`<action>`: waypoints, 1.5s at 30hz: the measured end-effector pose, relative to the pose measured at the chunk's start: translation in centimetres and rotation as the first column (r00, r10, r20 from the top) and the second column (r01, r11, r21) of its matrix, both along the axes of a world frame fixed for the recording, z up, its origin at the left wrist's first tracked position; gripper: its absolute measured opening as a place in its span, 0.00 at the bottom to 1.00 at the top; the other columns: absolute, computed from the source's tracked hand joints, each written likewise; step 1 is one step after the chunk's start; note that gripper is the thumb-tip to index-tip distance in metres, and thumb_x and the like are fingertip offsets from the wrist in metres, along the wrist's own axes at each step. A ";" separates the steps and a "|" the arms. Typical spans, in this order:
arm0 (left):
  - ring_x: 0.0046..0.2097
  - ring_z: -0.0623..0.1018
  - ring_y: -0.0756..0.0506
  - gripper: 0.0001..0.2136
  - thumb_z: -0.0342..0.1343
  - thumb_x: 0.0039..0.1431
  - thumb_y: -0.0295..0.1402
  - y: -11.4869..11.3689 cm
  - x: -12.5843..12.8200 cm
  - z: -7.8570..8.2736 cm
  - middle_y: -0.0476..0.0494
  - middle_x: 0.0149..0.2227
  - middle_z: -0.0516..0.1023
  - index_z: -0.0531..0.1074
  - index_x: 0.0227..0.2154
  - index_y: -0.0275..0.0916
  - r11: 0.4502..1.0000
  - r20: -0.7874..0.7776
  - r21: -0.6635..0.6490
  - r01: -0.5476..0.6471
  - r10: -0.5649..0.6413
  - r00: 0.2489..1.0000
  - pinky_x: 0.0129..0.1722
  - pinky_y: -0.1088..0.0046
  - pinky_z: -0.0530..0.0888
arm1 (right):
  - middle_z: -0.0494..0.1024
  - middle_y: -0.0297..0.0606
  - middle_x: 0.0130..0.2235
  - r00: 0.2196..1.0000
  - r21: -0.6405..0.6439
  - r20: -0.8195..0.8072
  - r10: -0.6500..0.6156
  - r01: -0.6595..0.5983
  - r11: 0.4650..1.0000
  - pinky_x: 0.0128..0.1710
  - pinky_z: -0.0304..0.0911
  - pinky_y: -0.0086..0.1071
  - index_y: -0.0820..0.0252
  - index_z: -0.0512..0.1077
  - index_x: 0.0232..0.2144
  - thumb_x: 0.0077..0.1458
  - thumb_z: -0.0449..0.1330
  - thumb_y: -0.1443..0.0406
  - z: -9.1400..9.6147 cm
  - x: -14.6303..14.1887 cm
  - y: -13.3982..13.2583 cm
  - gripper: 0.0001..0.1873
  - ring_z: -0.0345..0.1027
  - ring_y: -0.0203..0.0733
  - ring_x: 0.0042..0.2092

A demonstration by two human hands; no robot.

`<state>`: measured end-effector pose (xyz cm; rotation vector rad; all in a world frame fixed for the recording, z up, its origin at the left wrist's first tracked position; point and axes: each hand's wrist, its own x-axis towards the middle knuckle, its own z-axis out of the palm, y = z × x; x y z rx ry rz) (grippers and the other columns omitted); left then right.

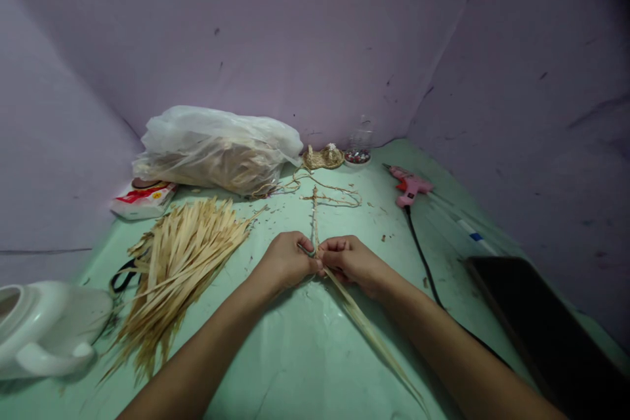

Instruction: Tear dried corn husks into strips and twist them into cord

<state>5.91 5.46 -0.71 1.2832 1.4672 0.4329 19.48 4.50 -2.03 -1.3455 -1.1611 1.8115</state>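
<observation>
My left hand [287, 258] and my right hand [350, 258] meet at the middle of the green table [295, 354], fingers curled shut. Both pinch the same braided straw cord [315, 213], which runs away from my hands toward the back of the table. Loose flat straw strips [367, 328] trail from under my right hand toward the near right edge. A thin grey pin or needle seems to lie at my left fingertips; I cannot make it out clearly.
A pile of straw strips [180, 262] lies left, over black scissors [123, 274]. Behind are a plastic bag of straw [216, 151], a red-white packet [142, 197], a small woven piece [323, 157], a bead dish [357, 157]. Pink glue gun [408, 187], dark tablet [536, 328] right; white jug [46, 328] left.
</observation>
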 end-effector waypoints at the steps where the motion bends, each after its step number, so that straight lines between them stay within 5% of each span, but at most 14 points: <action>1: 0.13 0.60 0.55 0.14 0.54 0.35 0.23 -0.1 0.1 0.2 0.54 0.15 0.68 0.64 0.30 0.36 0.999 0.037 -0.033 -0.012 0.013 0.999 0.14 0.79 0.55 | 0.67 0.29 0.15 1.000 0.013 -0.008 0.005 -0.005 1.000 0.14 0.38 0.24 0.64 0.67 0.16 0.35 0.55 0.69 0.0 0.0 0.0 0.02 0.46 0.24 0.14; 4: 0.12 0.62 0.56 0.15 0.52 0.38 0.22 -0.3 0.2 0.7 0.50 0.20 0.73 0.63 0.34 0.35 0.988 0.184 -0.155 -0.023 0.052 0.982 0.11 0.81 0.53 | 0.65 0.28 0.14 0.999 0.032 -0.036 0.001 0.000 0.999 0.15 0.38 0.24 0.64 0.66 0.16 0.36 0.56 0.70 0.0 0.0 0.0 0.03 0.47 0.24 0.15; 10: 0.15 0.65 0.56 0.07 0.52 0.36 0.22 -0.1 -0.2 0.8 0.50 0.17 0.69 0.67 0.24 0.33 0.944 0.404 -0.308 0.114 0.021 0.914 0.13 0.82 0.59 | 0.65 0.28 0.14 0.999 0.006 -0.048 -0.002 0.003 1.000 0.16 0.39 0.24 0.63 0.65 0.16 0.38 0.56 0.69 0.3 0.1 0.0 0.04 0.47 0.24 0.15; 19: 0.14 0.58 0.55 0.13 0.47 0.34 0.20 0.7 -1.3 0.6 0.56 0.10 0.59 0.73 0.25 0.31 0.981 0.006 -0.045 0.187 -0.187 0.982 0.14 0.79 0.53 | 0.65 0.28 0.14 0.999 0.020 0.034 0.001 -0.002 1.000 0.16 0.37 0.25 0.63 0.66 0.17 0.42 0.57 0.68 0.4 0.2 0.0 0.06 0.43 0.24 0.15; 24: 0.15 0.62 0.55 0.24 0.51 0.38 0.20 1.0 -2.1 2.3 0.54 0.16 0.66 0.70 0.44 0.29 0.995 -0.129 0.094 0.045 -0.032 0.991 0.16 0.79 0.57 | 0.65 0.28 0.14 0.999 0.023 0.030 -0.013 0.012 1.000 0.16 0.38 0.25 0.63 0.65 0.16 0.42 0.58 0.68 0.2 0.2 0.1 0.08 0.44 0.24 0.15; 27: 0.14 0.63 0.55 0.29 0.52 0.45 0.24 0.2 -1.7 3.9 0.51 0.20 0.70 0.59 0.54 0.30 0.994 0.077 -0.019 -0.111 0.112 0.991 0.13 0.80 0.57 | 0.65 0.28 0.14 1.000 0.042 0.030 -0.008 0.007 0.999 0.16 0.37 0.25 0.63 0.65 0.17 0.42 0.58 0.67 0.1 0.1 0.1 0.08 0.44 0.24 0.15; 31: 0.17 0.70 0.51 0.29 0.50 0.50 0.24 -0.9 -0.2 4.4 0.47 0.20 0.71 0.51 0.56 0.30 0.954 0.242 -0.293 -0.064 0.139 0.960 0.16 0.79 0.63 | 0.64 0.28 0.14 0.999 0.052 0.020 -0.031 0.030 0.998 0.16 0.39 0.25 0.63 0.65 0.17 0.42 0.58 0.68 0.1 -0.1 0.0 0.07 0.46 0.24 0.15; 33: 0.19 0.72 0.50 0.25 0.48 0.50 0.22 -1.0 0.4 3.8 0.47 0.20 0.71 0.56 0.53 0.29 0.943 0.260 -0.330 -0.048 0.140 0.955 0.18 0.77 0.67 | 0.65 0.28 0.14 0.999 0.039 0.001 -0.046 0.046 0.998 0.17 0.40 0.24 0.63 0.65 0.17 0.42 0.58 0.68 0.2 -0.3 -0.1 0.06 0.47 0.24 0.15; 36: 0.17 0.69 0.51 0.10 0.47 0.48 0.23 -0.9 0.7 2.2 0.48 0.17 0.68 0.69 0.34 0.29 0.964 0.227 -0.264 0.019 0.043 0.973 0.18 0.76 0.66 | 0.65 0.28 0.14 0.999 0.029 -0.023 -0.048 0.049 0.998 0.17 0.41 0.24 0.63 0.65 0.17 0.40 0.58 0.70 0.2 -0.4 -0.1 0.06 0.49 0.25 0.15; 39: 0.14 0.60 0.53 0.08 0.46 0.49 0.28 -0.6 0.3 0.7 0.53 0.12 0.60 0.68 0.21 0.33 0.990 0.033 -0.083 0.116 -0.114 0.993 0.15 0.77 0.57 | 0.65 0.28 0.13 0.998 0.030 0.032 -0.046 0.045 0.999 0.17 0.41 0.24 0.63 0.65 0.17 0.40 0.58 0.70 0.2 -0.3 -0.1 0.06 0.47 0.25 0.15; 45: 0.21 0.58 0.54 0.07 0.47 0.44 0.29 0.2 -0.7 -0.5 0.52 0.16 0.59 0.65 0.15 0.35 0.936 -0.248 0.211 0.280 -0.226 0.942 0.20 0.77 0.53 | 0.64 0.29 0.15 0.988 0.154 0.151 0.030 -0.053 0.987 0.19 0.43 0.25 0.63 0.64 0.18 0.45 0.55 0.68 -0.5 0.0 0.0 0.07 0.48 0.27 0.17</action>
